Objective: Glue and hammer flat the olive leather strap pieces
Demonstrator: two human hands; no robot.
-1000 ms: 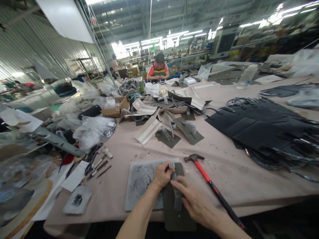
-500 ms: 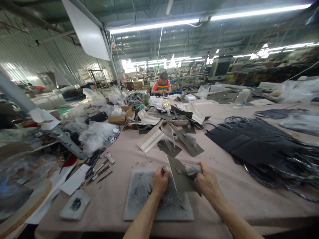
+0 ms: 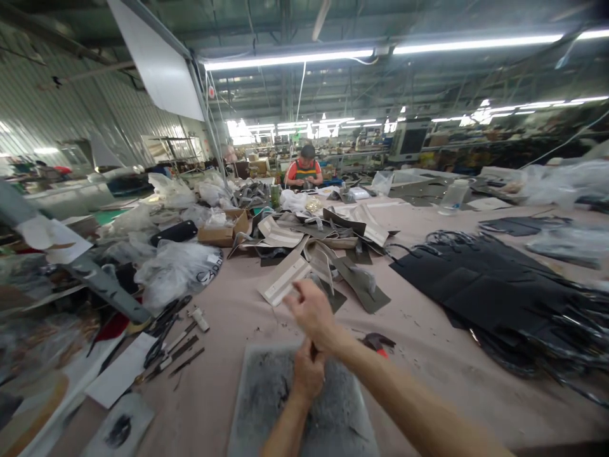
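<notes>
My left hand (image 3: 308, 376) is closed above the grey working slab (image 3: 257, 387); something small and dark shows at its top, too little of it to name. Crossing over it, my right hand (image 3: 314, 312) is slightly blurred, its fingers loosely bent and apart, with nothing seen between them. Just beyond the fingertips lies a beige strip-shaped panel (image 3: 280, 279), part of a pile of grey and beige panels. A grey-green panel (image 3: 359, 282) rests right of it. The claw hammer (image 3: 379, 343) with a red handle lies right of the slab.
Black bag pieces with cords (image 3: 476, 279) cover the right side. Scissors (image 3: 169, 324), thin tools and a white block (image 3: 200, 319) lie left, near a small pale slab (image 3: 118, 428). Plastic bags (image 3: 166, 273) and a cardboard box (image 3: 223, 230) stand behind. A person (image 3: 304, 168) sits opposite.
The grey panel that my right hand held over the slab is no longer seen. My right hand has moved left across my left hand. The hammer has come into sight.
</notes>
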